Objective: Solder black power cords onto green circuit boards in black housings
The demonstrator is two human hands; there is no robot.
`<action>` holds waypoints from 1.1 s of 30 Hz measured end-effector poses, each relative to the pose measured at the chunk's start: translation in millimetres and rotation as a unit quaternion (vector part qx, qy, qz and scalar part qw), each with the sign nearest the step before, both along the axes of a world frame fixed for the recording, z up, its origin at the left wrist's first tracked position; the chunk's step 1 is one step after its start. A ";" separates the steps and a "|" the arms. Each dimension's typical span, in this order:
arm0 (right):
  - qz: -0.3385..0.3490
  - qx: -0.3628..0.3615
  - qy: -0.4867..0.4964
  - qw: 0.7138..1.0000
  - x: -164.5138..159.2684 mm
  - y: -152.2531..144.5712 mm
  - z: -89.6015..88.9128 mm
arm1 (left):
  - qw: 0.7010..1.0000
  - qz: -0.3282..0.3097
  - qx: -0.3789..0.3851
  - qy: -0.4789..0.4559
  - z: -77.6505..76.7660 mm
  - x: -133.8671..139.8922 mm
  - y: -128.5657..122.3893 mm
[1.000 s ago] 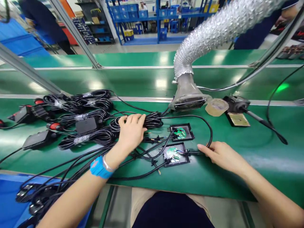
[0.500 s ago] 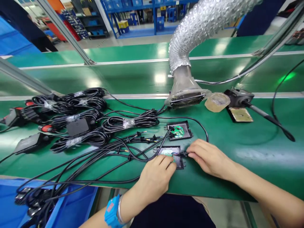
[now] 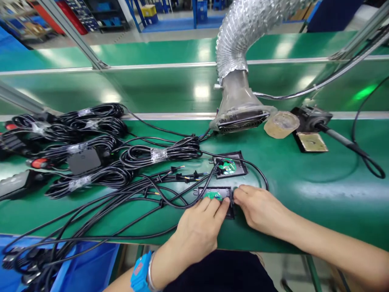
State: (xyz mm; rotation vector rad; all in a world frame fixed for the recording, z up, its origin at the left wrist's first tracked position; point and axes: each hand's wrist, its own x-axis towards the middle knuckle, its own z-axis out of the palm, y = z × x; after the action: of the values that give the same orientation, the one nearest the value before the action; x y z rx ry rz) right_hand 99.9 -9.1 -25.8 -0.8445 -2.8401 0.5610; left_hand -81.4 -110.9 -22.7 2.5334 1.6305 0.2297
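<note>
A shallow black plastic housing [image 3: 231, 211] with a green circuit board [image 3: 213, 196] inside lies near the bench's front edge. My left hand [image 3: 200, 223] is closed on this housing, its fingers over the near side and the thumb pressing by the right end. At the right wall, my right hand [image 3: 261, 209] pinches the end of a black cable [image 3: 258, 166], which loops behind it; the fingers cover the cable tip. Just behind sits a second black housing [image 3: 242, 167] with its own green board [image 3: 227, 166] and cables running in.
Coiled black cables [image 3: 161, 154] and loose cable ends [image 3: 179, 177] spread to the left. A fume extractor hood [image 3: 243, 115], a yellowish cup [image 3: 281, 124] and a soldering iron in its stand [image 3: 314, 119] stand behind. A blue bin [image 3: 91, 263] is at front left.
My right hand has moved slightly left, bringing the cable end against the housing's right wall. My left thumb has come to the housing's right end. The view has shifted a little.
</note>
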 end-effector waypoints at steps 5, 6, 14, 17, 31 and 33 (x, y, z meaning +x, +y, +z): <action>0.005 0.024 0.024 0.999 2.9 -2.0 -4.4 | 1.000 0.007 -0.009 0.018 2.1 6.4 2.8; 0.010 0.033 0.041 0.999 5.3 -2.2 -4.9 | 1.000 0.008 -0.012 0.014 2.4 6.2 2.8; 0.072 0.185 0.146 0.969 15.8 -6.1 -16.4 | 1.000 0.014 -0.010 0.011 5.6 10.0 -1.6; 0.087 0.186 0.140 0.969 13.9 -6.3 -22.0 | 0.999 0.050 -0.012 0.010 2.9 18.2 -3.5; 0.066 0.110 0.113 0.985 16.2 -6.3 4.5 | 0.973 0.170 0.058 -0.146 3.0 -21.1 -43.3; 0.059 0.078 0.153 0.983 2.7 -12.0 10.4 | 0.971 0.173 0.056 -0.157 2.3 -30.4 -45.3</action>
State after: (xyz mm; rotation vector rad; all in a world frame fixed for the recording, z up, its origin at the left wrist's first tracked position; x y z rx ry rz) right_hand 102.6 -21.2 -15.3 -0.5151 -2.6212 0.4316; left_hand -111.8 -156.1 -20.4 2.1227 1.9516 0.7336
